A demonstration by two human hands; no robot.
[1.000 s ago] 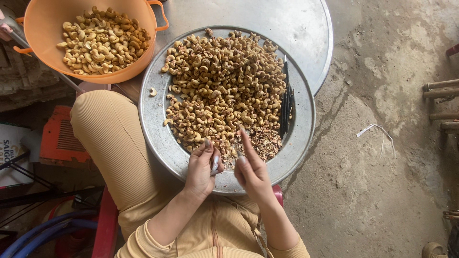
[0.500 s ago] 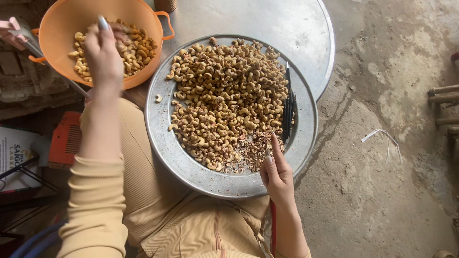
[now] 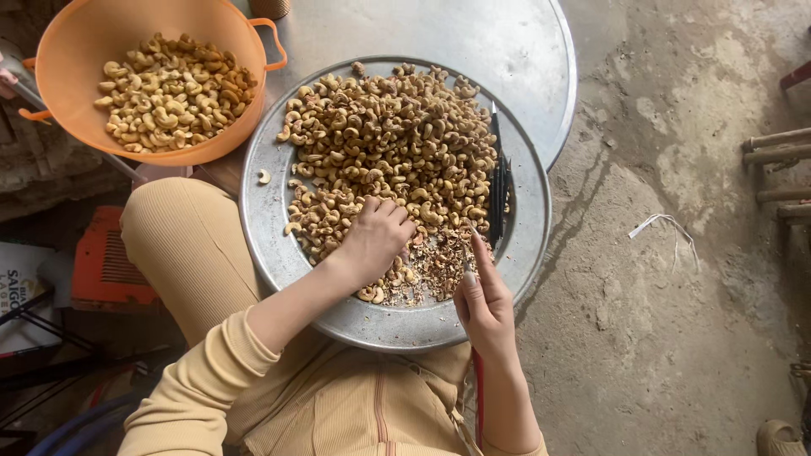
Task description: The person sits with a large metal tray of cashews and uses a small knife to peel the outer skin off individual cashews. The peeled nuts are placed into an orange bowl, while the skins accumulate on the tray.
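Observation:
A round metal tray (image 3: 279,253) rests on my lap, heaped with unpeeled brownish cashew nuts (image 3: 397,143). My left hand (image 3: 376,236) lies knuckles up on the near side of the heap, fingers curled down into the nuts. Loose skins and crumbs (image 3: 439,262) lie just right of it. My right hand (image 3: 486,300) hovers over the tray's near rim, index finger stretched toward the crumbs and a small grey metal tool pinched at the thumb. An orange basket (image 3: 84,51) of pale peeled cashews (image 3: 169,93) stands at the far left.
Thin dark tools (image 3: 498,181) lie on the tray's right side. A larger metal disc (image 3: 507,51) sits behind the tray. Bare concrete floor (image 3: 676,321) spreads to the right, with a white strip (image 3: 663,224) on it. A red crate (image 3: 106,270) sits left of my knee.
My left hand came back from over the orange basket and now sits on the nut heap in the tray. My right hand stayed at the near rim.

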